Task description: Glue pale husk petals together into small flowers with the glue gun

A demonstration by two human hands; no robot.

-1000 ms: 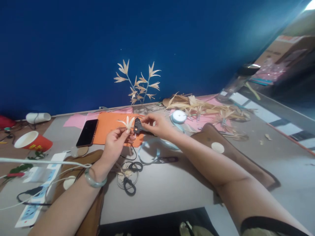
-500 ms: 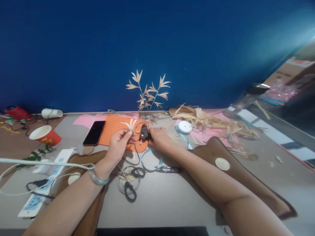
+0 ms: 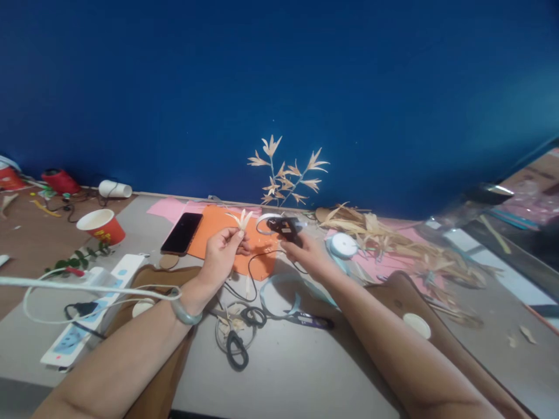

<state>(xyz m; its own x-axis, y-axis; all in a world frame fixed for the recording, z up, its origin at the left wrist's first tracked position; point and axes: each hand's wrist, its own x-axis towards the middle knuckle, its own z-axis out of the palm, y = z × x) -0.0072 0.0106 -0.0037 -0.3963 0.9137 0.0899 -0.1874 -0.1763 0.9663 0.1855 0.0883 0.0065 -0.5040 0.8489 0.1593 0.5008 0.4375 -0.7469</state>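
Note:
Between the fingertips of my left hand (image 3: 225,250) is a small pale husk flower (image 3: 241,220), its petals pointing up. A black glue gun (image 3: 286,228) with a thin cord is in the grip of my right hand (image 3: 305,253), lying sideways with a pale stick at its right end. Under both hands lies an orange sheet (image 3: 209,230). A white ring of tape or ribbon (image 3: 264,216) shows just left of the glue gun. Behind them, against the blue wall, rises a branch of similar dried flowers (image 3: 286,174).
Black-handled scissors (image 3: 237,352) and dark snips (image 3: 310,320) lie nearer me. A spool of pale blue ribbon (image 3: 343,245) and dried husks (image 3: 379,233) are at right. On the left are a phone (image 3: 182,233), a paper cup (image 3: 102,226) and a power strip (image 3: 94,314).
The glue gun has turned from pointing downward to lying sideways and has drawn away from the husk flower to the right. My left hand keeps its pinch. The whole view has shifted slightly.

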